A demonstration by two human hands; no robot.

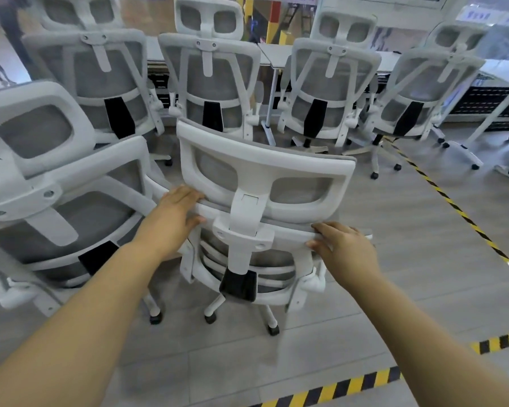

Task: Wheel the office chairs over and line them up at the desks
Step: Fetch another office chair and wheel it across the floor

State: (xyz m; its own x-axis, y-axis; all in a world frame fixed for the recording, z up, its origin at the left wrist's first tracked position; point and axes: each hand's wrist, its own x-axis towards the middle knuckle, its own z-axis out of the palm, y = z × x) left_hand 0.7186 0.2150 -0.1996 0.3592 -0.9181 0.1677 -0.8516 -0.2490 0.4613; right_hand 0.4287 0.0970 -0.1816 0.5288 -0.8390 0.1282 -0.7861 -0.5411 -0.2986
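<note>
Both hands, left hand and right hand, grip the nearest chair's backrest.

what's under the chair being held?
Under the held chair, gripped by the left hand and right hand: white base legs with black casters on grey floor. The seat and backrest cover the centre column and far-side legs.
</note>
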